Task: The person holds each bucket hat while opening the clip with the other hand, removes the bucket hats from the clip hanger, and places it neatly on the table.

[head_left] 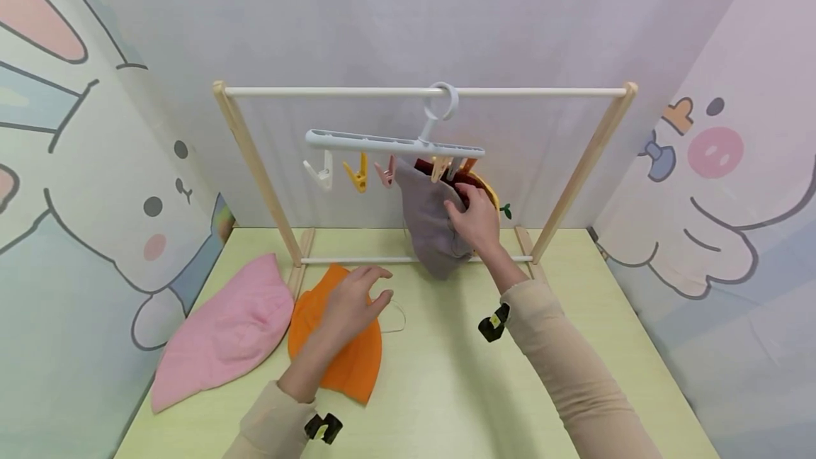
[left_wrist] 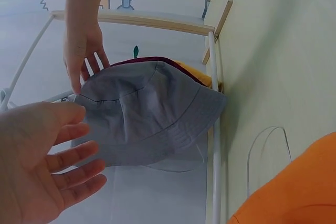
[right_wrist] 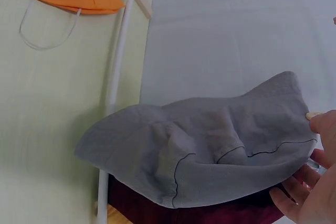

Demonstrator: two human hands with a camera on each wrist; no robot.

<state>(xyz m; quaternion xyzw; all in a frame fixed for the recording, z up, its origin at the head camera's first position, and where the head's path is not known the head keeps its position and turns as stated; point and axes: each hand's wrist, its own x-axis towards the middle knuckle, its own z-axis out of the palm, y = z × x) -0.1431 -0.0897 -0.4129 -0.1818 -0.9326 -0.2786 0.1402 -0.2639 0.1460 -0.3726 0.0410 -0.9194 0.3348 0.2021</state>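
Observation:
A grey bucket hat [head_left: 430, 222] hangs by its edge from a clip [head_left: 439, 168] on the light-blue hanger [head_left: 366, 141]. My right hand [head_left: 479, 218] is at the hat's upper edge, its fingers spread and touching the cloth, the thumb near the clip in the right wrist view. Behind the grey hat show a dark red hat [right_wrist: 197, 214] and a yellow one [left_wrist: 195, 73] with a green sprout. My left hand [head_left: 352, 303] is held over the orange hat [head_left: 350, 367] with fingers apart and nothing in them.
The hanger hooks over the white top rail [head_left: 331, 92] of a wooden-sided rack. White [head_left: 323, 172], yellow [head_left: 358, 174] and pink [head_left: 386, 173] clips dangle from its left part. A pink hat [head_left: 229, 331] lies on the table [head_left: 440, 388] at the left.

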